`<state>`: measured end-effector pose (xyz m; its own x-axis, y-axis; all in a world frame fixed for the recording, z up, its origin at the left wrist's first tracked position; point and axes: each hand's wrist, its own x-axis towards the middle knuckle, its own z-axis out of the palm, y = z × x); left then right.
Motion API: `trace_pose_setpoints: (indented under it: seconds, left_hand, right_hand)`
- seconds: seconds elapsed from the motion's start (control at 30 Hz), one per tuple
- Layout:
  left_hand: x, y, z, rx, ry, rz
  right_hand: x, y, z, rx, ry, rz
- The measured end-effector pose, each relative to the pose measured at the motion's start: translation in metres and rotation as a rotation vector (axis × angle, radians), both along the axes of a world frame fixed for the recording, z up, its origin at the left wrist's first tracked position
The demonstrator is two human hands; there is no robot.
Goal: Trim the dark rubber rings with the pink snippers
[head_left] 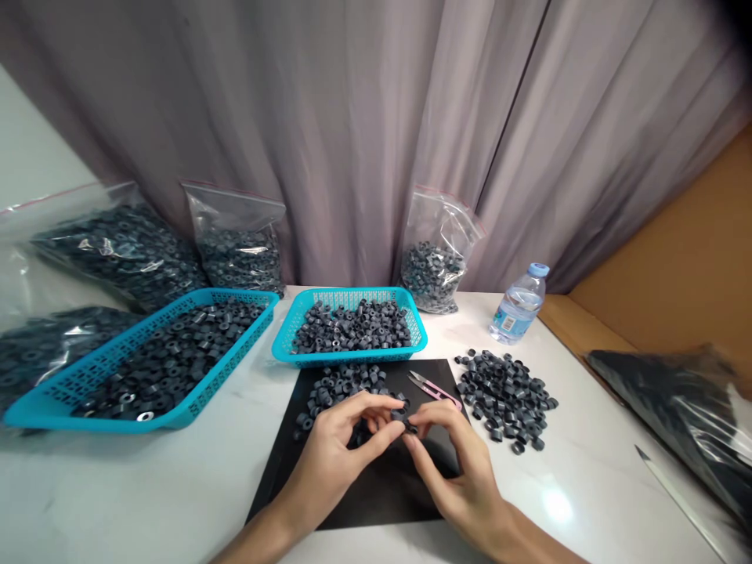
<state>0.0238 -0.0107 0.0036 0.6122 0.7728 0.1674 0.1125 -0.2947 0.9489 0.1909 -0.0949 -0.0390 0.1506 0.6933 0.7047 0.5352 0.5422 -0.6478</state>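
Over a black mat [364,501], my left hand [338,442] pinches a small dark grey plastic ring [400,413] between thumb and forefinger. My right hand [464,462] is closed in a pinch right beside it, fingertips at a small dark piece [412,428]; whether that piece is separate from the ring I cannot tell. Behind my left hand lies a heap of dark grey rings [334,385] on the mat, partly hidden by my fingers. Pink-handled thread snips [435,389] rest on the mat just beyond my right hand.
Loose dark ring caps [508,399] lie right of the mat. Two blue baskets [352,360] [203,411] hold similar rings. Filled zip bags [435,266] stand along the curtain. A water bottle [518,309] stands at the back right; a pointed blade [670,489] lies at the right.
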Motion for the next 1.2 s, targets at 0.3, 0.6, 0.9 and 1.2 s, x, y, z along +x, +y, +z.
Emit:
trace_pose_setpoints:
  seconds: [0.3,0.6,0.9,1.2]
  left_hand:
    - [0.004,-0.004,0.013,-0.247,-0.126,-0.014]
    - [0.002,-0.008,0.020,-0.385,-0.188,-0.060]
    - [0.003,-0.011,0.017,-0.401,-0.222,-0.127]
    - [0.005,-0.004,0.016,-0.277,-0.136,-0.120]
  right_hand:
    - [-0.001,-0.002,0.002,0.059,-0.004,-0.008]
    - [0.000,-0.003,-0.003,0.037,0.007,-0.083]
    - [0.001,-0.007,-0.004,0.005,0.009,-0.082]
    - [-0.001,-0.004,-0.006,0.041,0.087,-0.129]
